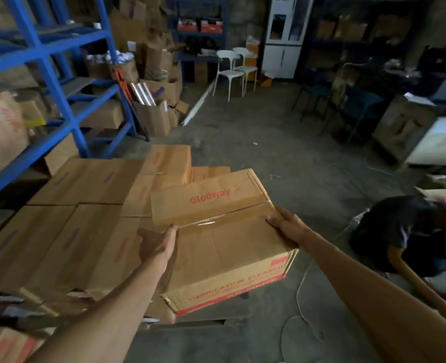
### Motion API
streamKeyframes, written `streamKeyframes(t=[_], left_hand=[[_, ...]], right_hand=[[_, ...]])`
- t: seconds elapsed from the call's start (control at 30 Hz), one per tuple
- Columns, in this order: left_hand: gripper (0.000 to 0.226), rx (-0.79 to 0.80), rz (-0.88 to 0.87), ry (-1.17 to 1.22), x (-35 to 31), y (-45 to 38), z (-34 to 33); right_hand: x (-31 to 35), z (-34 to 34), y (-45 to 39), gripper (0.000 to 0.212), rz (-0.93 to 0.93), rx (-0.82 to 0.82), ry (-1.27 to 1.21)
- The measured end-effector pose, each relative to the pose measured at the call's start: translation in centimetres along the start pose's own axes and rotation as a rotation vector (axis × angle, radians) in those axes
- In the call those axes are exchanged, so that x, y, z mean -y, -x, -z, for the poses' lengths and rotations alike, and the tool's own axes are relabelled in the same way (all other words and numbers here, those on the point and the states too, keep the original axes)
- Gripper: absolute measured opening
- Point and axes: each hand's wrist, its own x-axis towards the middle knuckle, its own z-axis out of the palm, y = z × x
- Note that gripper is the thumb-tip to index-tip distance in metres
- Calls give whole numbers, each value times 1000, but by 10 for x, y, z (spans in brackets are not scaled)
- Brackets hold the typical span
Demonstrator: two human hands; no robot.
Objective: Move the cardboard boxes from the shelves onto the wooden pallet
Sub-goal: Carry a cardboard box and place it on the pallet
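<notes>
To the left of our hold we see the blue shelves (59,74) with boxes on them, and just beside and below it the stack of boxes (72,205) already laid flat. Between our hands sits the cardboard box (221,231), taped along its top seam and tilted, its far end over the stack. Our left hand (157,244) presses flat against its left side; our right hand (286,226) grips the right top edge, fingers curled over it. A crouching person (410,231) is off to the right.
</notes>
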Motion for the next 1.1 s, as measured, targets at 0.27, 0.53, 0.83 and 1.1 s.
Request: streamKeyframes(t=[0.27,0.53,0.83,1.1], left_hand=[[87,42,-13,-56,-51,-67,-101],[80,99,34,-97,-83,-147,-177],[85,18,193,1,-75,-229,-271],[104,-10,359,79,-29,-291,-387]], right_hand=[[-13,39,-115,43,-82,-22,55],[-36,41,-221,41,-149,-63,23],[-60,36,-378,42,-142,111,120],[-108,25,-552,55,-171,336,188]])
